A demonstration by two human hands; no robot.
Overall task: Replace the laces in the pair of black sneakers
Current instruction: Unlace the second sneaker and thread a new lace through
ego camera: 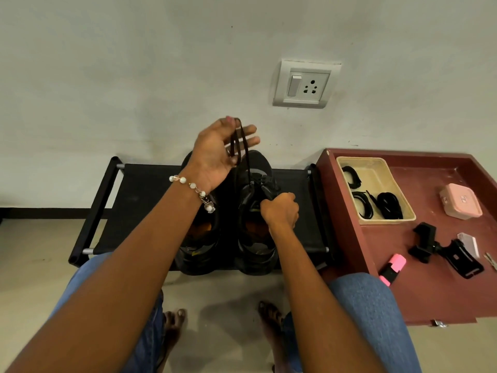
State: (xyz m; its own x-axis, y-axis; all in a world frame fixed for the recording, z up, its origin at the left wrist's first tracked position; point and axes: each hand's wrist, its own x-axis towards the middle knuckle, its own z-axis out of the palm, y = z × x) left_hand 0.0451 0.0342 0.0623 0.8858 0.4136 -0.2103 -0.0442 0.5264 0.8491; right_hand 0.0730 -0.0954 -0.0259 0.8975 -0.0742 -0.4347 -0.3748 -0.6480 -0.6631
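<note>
Two black sneakers stand side by side on a low black rack (139,189), heels toward me: the left sneaker (200,238) and the right sneaker (255,235). My left hand (220,154) is raised above them and pinches a black lace (243,149) between thumb and forefinger, the other fingers spread. The lace runs down taut to the right sneaker's eyelets. My right hand (281,210) grips the right sneaker's tongue or upper, fingers curled. A beige tray (347,160) to the right holds several coiled black laces (388,205).
The tray sits on a dark red table (430,292) with a pink box (461,201), a black clamp mount (441,249), a pink highlighter (392,267) and a small card. A wall socket (305,84) is on the wall behind. My knees and bare feet are below.
</note>
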